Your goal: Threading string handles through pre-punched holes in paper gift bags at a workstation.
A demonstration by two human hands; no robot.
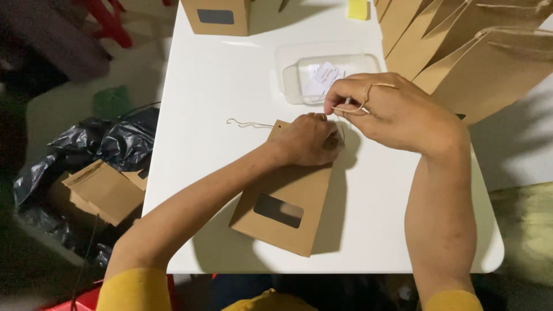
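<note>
I see the white bench (219, 98), and the brown window bag (285, 210) lying flat near its front edge. My left hand (308, 140) presses down, closed on the bag's top; my right hand (391, 109), just beyond the bag, pinches thin twine (247, 123).

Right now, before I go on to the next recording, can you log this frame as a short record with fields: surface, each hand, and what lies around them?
surface: white table
left hand: left hand presses on the top of a flat brown paper bag with a window
right hand: right hand pinches thin tan string looped over its fingers
string end: loose on the table left of the bag
behind hands: clear plastic tray holding white paper tags
far right: stack of brown paper bags
floor left: black plastic bag
</note>
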